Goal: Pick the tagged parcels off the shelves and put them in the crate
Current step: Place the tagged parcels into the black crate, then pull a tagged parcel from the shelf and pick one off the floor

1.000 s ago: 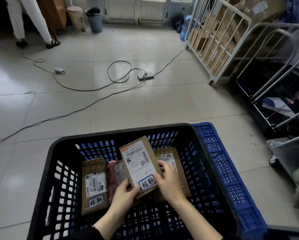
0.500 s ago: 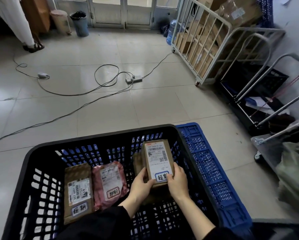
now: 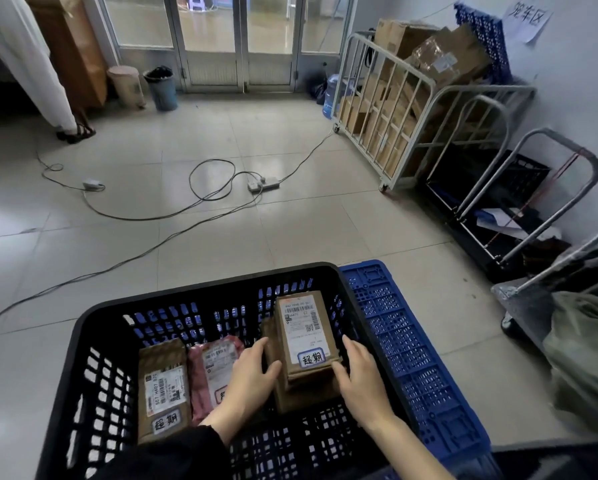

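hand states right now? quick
Left hand: holding the stacked parcels, left side.
Right hand: holding the same stack, right side.

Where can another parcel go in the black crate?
The crate floor is bare along the near wall, on your side of the stacked boxes. The rest is crowded: brown parcel, pink parcel and the boxes lie side by side.
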`<state>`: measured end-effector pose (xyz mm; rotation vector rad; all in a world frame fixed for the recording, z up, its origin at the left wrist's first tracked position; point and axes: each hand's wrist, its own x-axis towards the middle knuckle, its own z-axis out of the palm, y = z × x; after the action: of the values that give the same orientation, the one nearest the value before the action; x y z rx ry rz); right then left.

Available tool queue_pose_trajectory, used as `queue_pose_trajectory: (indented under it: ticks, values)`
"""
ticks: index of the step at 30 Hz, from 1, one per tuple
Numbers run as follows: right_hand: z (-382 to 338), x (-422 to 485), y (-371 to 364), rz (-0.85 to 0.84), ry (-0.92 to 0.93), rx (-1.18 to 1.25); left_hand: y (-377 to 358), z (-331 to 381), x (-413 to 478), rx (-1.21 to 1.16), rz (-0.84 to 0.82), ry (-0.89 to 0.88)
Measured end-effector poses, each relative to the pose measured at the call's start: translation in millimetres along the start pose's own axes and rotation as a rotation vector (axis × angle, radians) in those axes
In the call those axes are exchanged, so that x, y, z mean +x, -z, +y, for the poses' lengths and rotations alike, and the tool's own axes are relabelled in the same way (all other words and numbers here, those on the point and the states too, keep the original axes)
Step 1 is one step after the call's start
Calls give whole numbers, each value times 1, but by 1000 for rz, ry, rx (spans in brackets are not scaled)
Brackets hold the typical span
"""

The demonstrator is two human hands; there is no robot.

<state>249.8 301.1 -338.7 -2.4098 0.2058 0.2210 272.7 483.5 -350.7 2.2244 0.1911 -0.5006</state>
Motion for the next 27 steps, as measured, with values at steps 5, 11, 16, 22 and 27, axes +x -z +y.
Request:
queue_pose_trajectory:
  ticks: [5, 11, 16, 22, 27]
  values:
    - [-10, -33, 38, 23, 111, -138, 14, 34, -39, 243, 85, -156]
    - [-13, -89, 106, 93, 218, -244, 12, 95, -105, 486, 163, -307]
    - [2, -148, 166, 156, 226, -337, -9, 144, -160, 615, 170, -429]
    - [33, -220, 219, 251, 141, -412, -51, 187, -210, 643, 103, -579]
    - [57, -276, 248, 323, 12, -439, -80, 220, -242, 703, 27, -720]
